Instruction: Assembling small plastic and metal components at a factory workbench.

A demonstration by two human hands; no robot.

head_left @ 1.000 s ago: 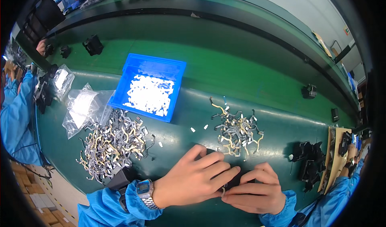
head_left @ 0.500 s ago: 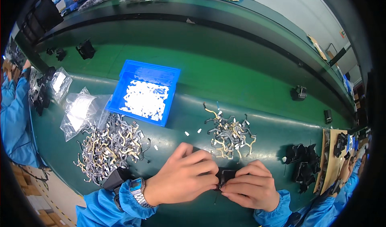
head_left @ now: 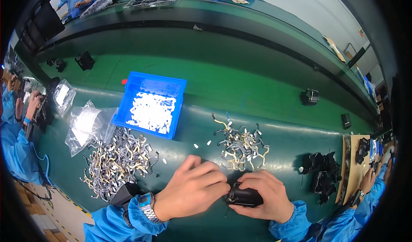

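Observation:
My right hand (head_left: 271, 198) grips a small black plastic housing (head_left: 246, 197), thumb along its near side and fingers over its far side. Metal-looking bits show at the housing's left end. There my left hand (head_left: 195, 192), wearing a metal-band watch (head_left: 146, 200) on its wrist, has its fingers pinched together at the edge. What lies between those fingertips is hidden. Just beyond the hands lies a small pile of short wire leads with connectors (head_left: 243, 146). A larger pile of such leads (head_left: 118, 160) is to the left of my left hand.
A blue bin (head_left: 178, 109) of small white pieces stands beyond the piles, beside clear plastic bags (head_left: 88, 124). Black housings (head_left: 319, 173) sit at right, near a cardboard sheet (head_left: 355, 169). Co-workers in blue sleeves (head_left: 19, 149) are at both sides and across the bench.
The black housing has turned in my right hand and shows more of its body. My right fingers have shifted round it. The left hand stays at its left end. The view has shifted slightly.

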